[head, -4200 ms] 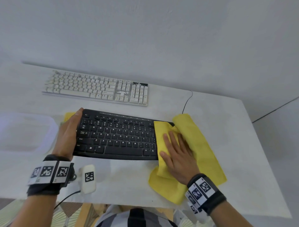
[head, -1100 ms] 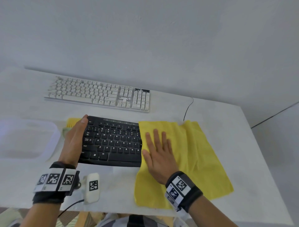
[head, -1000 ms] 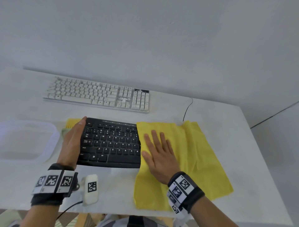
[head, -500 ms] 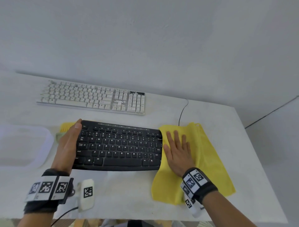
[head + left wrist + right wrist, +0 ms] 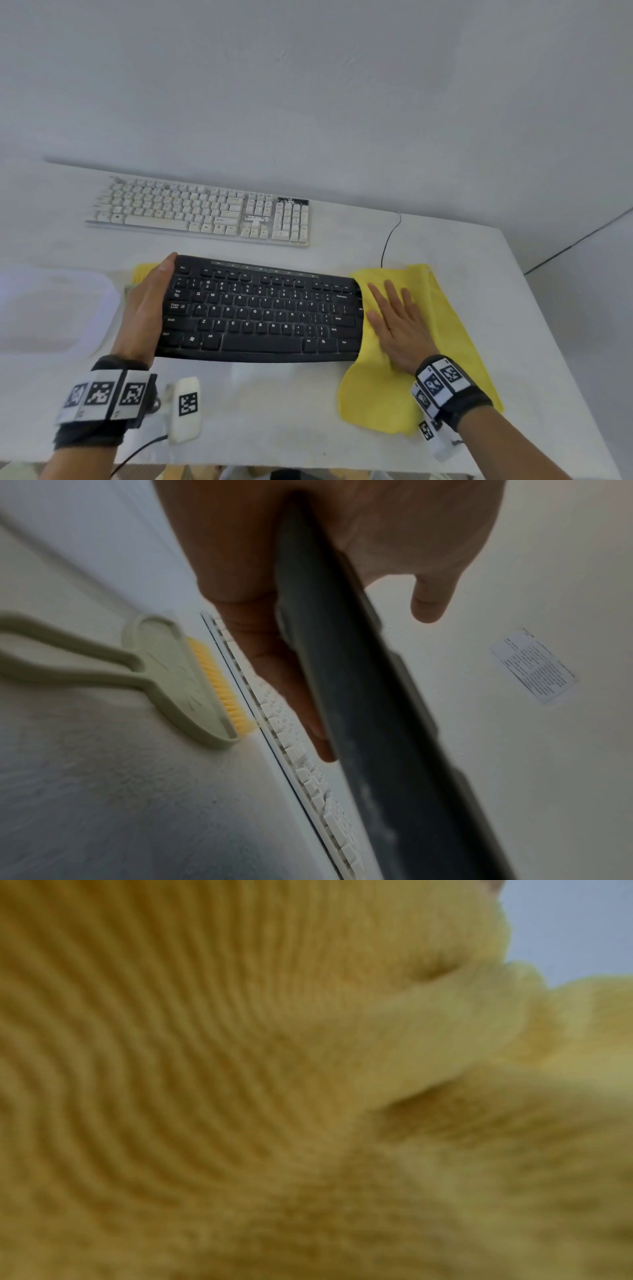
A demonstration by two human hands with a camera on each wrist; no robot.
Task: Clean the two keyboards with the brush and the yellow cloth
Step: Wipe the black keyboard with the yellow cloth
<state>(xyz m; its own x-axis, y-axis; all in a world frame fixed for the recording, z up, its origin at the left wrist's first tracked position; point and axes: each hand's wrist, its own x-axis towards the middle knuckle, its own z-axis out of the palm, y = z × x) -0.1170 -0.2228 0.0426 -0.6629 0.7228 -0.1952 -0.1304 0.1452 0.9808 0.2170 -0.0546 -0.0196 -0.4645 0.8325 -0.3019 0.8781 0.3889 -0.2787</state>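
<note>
As of now, cloth has swept back off the keys vs 1 s ago:
change: yellow cloth (image 5: 445,329) covered the right half of the black keyboard (image 5: 260,308) approx 1 s ago; now it sits bunched at that kbd's right end, all key rows showing, only the right edge touched/covered.
right hand: right hand (image 5: 397,325) flat on the cloth, fingers straight and spread, pressing it down just right of the black kbd. Right wrist view = blurry yellow fabric only.
left hand: left hand (image 5: 147,308) grips the black kbd's left end, same spot as before; left wrist view shows thumb over the top edge and fingers under it, so that end looks lifted a bit off the table (image 5: 274,404).
brush: brush (image 5: 192,680), pale green w/ yellow bristles, lies on the table just left of the black kbd, partly hidden behind the left hand in head view; not held.
white kbd: white keyboard (image 5: 202,212) beyond the black kbd, near the wall, apart from it; no hand on it.
other: clear plastic tub (image 5: 51,308) left of the black kbd; thin cable (image 5: 390,236) runs off behind the cloth.
meaning: prob. one back-and-forth wipe pass over the black kbd just ended, judging by cloth position; can't tell if more passes are needed. White kbd wipe looks not yet started.
</note>
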